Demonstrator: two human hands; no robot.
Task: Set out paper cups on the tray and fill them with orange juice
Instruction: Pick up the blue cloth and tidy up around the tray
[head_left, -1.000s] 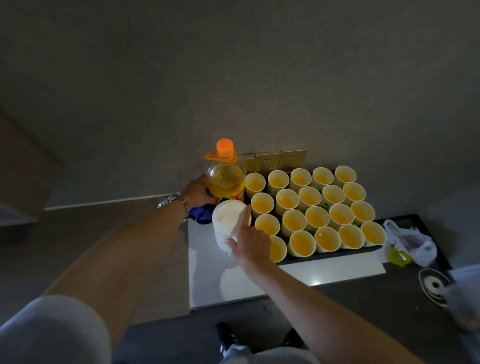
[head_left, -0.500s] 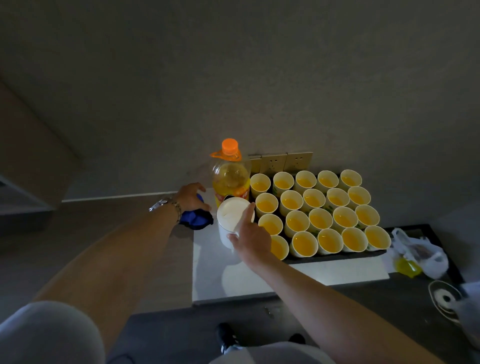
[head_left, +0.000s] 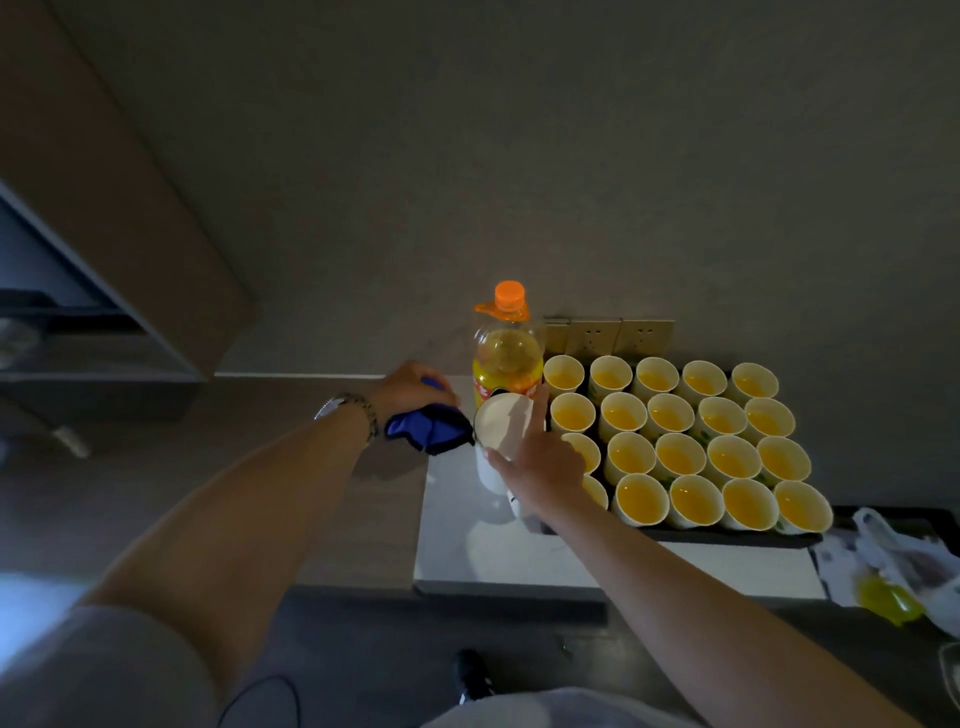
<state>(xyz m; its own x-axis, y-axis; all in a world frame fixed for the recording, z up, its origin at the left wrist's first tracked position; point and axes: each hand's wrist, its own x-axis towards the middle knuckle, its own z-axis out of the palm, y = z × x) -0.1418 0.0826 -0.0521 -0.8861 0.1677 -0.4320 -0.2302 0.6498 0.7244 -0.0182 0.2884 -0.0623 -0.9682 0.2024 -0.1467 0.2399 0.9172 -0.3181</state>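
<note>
**Tray packed, juice in nearly every cup**

Head view, the only one on offer. At centre right sits the tray (head_left: 727, 535), dark-rimmed, on the pale table (head_left: 519, 561), crammed with paper cups (head_left: 680, 457) in tidy rows, and every cup whose inside shows carries orange juice. Two cups on the near-left side hide partly under the wrist, so their fill is hard to call. At about 11 o'clock from the tray stands the juice bottle (head_left: 506, 358), upright, orange cap on, roughly half full, touching the tray's far-left corner region.

The right hand (head_left: 540, 462) reaches in from 5 o'clock, and its grip is wrapped around a white stack of cups (head_left: 501, 426), just left of the tray, thumb over the rim. The left hand (head_left: 410, 387) comes from 8 o'clock and pinches a blue cloth (head_left: 428, 428) lying at the table's left edge, right beside that stack.

Out at 4 o'clock, a plastic bag (head_left: 904, 577) slumps with something yellow inside.

Judging from this, setting out and pouring look essentially finished; tidying and wiping seem to be what is left.
</note>
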